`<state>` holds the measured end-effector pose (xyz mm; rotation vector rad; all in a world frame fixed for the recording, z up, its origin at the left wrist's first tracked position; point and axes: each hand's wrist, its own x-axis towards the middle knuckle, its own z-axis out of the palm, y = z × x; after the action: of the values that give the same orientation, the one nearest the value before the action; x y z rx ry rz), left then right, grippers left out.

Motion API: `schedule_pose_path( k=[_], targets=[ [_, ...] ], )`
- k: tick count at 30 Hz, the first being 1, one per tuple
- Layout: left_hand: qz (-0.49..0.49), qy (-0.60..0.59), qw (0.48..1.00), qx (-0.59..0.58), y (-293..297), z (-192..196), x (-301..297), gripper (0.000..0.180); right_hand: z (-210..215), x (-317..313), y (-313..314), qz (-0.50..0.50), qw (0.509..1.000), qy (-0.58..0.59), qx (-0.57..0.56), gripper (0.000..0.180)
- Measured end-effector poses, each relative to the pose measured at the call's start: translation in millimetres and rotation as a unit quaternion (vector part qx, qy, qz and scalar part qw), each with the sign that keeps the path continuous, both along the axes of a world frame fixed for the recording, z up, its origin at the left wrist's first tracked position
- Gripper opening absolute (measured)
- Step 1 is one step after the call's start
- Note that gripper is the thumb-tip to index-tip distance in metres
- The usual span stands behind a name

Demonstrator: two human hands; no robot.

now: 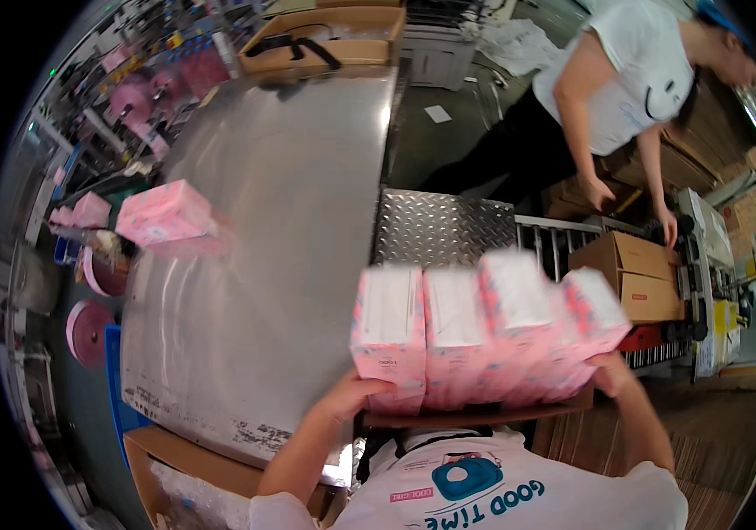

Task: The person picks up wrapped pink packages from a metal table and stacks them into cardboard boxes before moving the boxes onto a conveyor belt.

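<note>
A row of several pink-and-white soft packs [456,336] is squeezed between my two hands, just in front of my body. My left hand [356,394] presses the left end of the row, its thumb along the pack. At the right end, my right hand [609,374] grips the last pack, which tilts outward. Under the row shows the brown edge of a cardboard box [484,415]; whether the packs sit inside it is hidden. Another pink pack [166,214] rests on the left side of the metal table [290,221].
A diamond-plate step [444,225] joins the table to a roller conveyor [555,240]. There a co-worker [616,88] reaches toward a closed carton [630,274]. An open box [325,40] stands at the far end, another box [192,486] at lower left. Machinery with pink rolls [131,99] lines the left.
</note>
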<state>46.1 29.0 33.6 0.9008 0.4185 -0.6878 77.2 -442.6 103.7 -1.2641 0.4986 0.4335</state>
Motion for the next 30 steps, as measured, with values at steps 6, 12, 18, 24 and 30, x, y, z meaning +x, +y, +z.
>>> schedule_pose_path(
  k=[6,12,18,24,30],
  targets=[
    [-0.049,0.000,0.977,0.209,-56.0,-114.0,-16.0,0.064,-128.5,-30.9,-8.5,0.078,0.938,0.276,-0.195,0.052],
    [-0.268,-0.474,0.633,0.549,-70.3,-51.8,17.4,0.068,-83.4,-33.3,11.5,0.363,0.747,-0.121,-0.544,0.079],
    [-0.282,-0.561,0.454,0.632,-94.7,-123.4,53.6,0.068,-154.2,-10.3,32.6,0.512,0.473,-0.256,-0.670,0.087],
    [-0.344,-0.445,0.587,0.583,-98.0,-182.2,98.7,0.057,-225.1,51.3,23.6,0.346,0.671,-0.271,-0.597,0.060],
    [-0.248,-0.367,0.551,0.707,-132.7,-244.5,115.1,0.058,-321.1,104.8,36.4,0.357,0.694,-0.226,-0.583,0.034]
  ],
)
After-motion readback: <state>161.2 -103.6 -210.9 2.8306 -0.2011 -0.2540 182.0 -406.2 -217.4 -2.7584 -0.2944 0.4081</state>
